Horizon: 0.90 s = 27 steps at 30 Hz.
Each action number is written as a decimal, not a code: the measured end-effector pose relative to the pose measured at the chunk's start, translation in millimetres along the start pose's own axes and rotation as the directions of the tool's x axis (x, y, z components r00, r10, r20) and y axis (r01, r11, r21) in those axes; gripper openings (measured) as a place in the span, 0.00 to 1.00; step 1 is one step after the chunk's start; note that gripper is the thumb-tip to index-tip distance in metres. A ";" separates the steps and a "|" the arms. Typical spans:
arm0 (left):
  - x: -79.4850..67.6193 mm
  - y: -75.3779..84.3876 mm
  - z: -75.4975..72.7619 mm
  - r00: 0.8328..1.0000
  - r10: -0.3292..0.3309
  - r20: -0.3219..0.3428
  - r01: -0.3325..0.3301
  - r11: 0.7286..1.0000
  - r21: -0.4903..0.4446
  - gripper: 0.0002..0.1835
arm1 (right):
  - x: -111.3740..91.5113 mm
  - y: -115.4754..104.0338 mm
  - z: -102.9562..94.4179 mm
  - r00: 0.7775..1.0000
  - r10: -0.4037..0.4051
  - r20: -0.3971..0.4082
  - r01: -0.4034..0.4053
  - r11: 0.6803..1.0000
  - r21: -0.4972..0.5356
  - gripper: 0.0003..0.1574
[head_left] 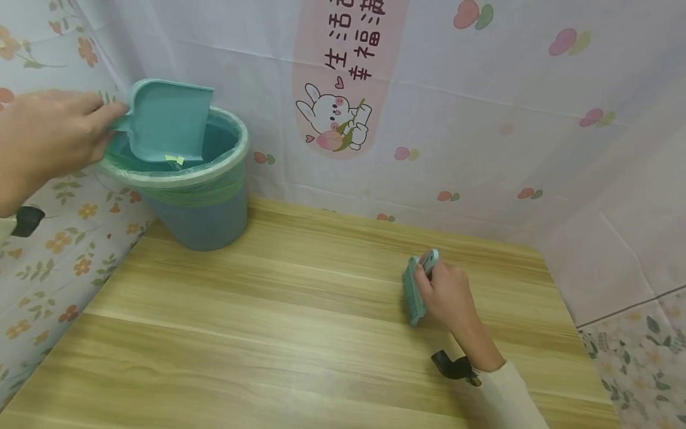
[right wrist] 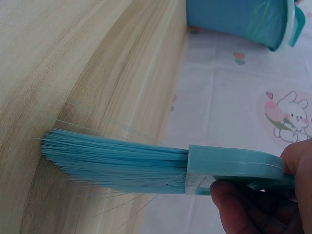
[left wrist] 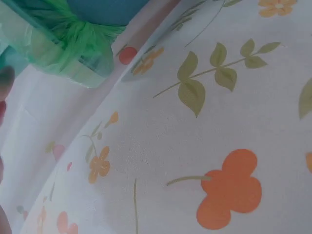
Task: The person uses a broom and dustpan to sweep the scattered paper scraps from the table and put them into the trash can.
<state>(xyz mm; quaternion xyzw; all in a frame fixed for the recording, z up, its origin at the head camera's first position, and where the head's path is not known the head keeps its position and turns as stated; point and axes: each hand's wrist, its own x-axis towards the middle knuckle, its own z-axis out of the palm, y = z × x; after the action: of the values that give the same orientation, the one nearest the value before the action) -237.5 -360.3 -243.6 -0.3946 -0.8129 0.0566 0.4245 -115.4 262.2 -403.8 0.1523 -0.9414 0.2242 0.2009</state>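
Observation:
My left hand (head_left: 61, 131) grips the handle of a teal dustpan (head_left: 171, 119). The pan is tilted over the mouth of a blue trash bin (head_left: 200, 220) fitted with a clear green-tinged bag. Small pale yellow scraps (head_left: 174, 159) show at the pan's lower edge, above the bin's opening. On the right side of the table, my right hand (head_left: 449, 292) holds a teal hand brush (head_left: 412, 292) by its handle. In the right wrist view its blue bristles (right wrist: 117, 163) reach the wood surface. Only a bit of the left fingers (left wrist: 5, 83) shows in the left wrist view.
The bin stands at the back left corner of the wood-grain table (head_left: 268, 333). Behind the table hangs a white printed cloth (head_left: 455, 161) with a rabbit drawing, and a flowered cloth (head_left: 86, 232) covers the left side.

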 end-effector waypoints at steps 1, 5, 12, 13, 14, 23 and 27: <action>1.4 1.4 -0.1 1.000 0.006 -0.022 -0.006 1.000 0.011 0.14 | 0.1 -0.5 -0.3 1.000 0.004 0.003 -0.004 1.000 0.002 0.09; 6.5 6.9 -0.3 0.998 0.015 -0.068 -0.013 1.000 0.026 0.12 | 0.6 -1.7 -0.9 1.000 0.013 0.009 -0.013 1.000 0.002 0.09; 7.1 8.4 -0.9 0.997 0.025 -0.071 -0.023 0.999 0.022 0.11 | 1.0 -2.0 -1.0 1.000 0.011 0.007 -0.011 1.000 0.002 0.09; 6.4 8.1 -0.7 0.997 0.023 -0.070 -0.022 1.000 0.021 0.11 | 1.0 -2.0 -0.9 1.000 0.009 0.004 -0.009 1.000 0.002 0.09; 5.5 7.7 -0.5 0.997 0.019 -0.069 -0.017 1.000 0.019 0.12 | 0.8 -1.8 -0.8 1.000 0.006 0.002 -0.006 1.000 0.003 0.09; -2.2 4.2 0.5 0.997 -0.065 -0.045 0.066 0.998 0.015 0.17 | 0.1 -0.8 -0.2 1.000 -0.011 -0.010 0.012 1.000 0.004 0.10; -1.7 5.9 1.1 0.991 -0.126 -0.046 0.127 0.992 0.026 0.35 | -0.1 -0.5 -0.7 1.000 -0.009 -0.007 0.010 1.000 0.010 0.10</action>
<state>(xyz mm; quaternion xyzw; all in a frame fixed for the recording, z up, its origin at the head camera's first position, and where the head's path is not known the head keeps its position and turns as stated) -234.2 -357.1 -247.9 -0.3372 -0.8259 0.0324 0.4506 -114.8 262.2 -403.0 0.1569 -0.9388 0.2284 0.2047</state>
